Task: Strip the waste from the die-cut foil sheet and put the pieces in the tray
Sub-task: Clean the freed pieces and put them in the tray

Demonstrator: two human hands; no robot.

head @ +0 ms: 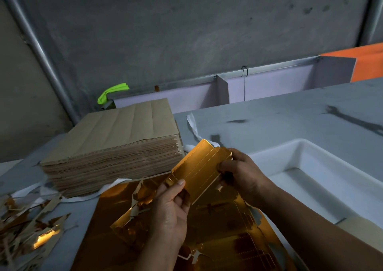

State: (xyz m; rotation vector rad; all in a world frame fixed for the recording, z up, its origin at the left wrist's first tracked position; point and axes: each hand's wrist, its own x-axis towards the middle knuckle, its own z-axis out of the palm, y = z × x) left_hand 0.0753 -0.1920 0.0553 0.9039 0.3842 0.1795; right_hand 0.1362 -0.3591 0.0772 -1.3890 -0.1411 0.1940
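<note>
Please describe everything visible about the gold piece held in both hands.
The gold piece is a flat, roughly rectangular die-cut card with a shiny metallic face, dotted crease lines along its length and small tabs. It is held tilted above the gold foil sheet. The left hand pinches its near lower corner; the right hand grips its right edge.

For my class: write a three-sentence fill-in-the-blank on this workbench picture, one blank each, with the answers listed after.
1. The left hand and right hand hold a piece that is ____ in colour.
2. The white tray sits on the person's ____ side.
3. The brown stack sits on the person's ____ side.
Answers: gold; right; left.
</note>
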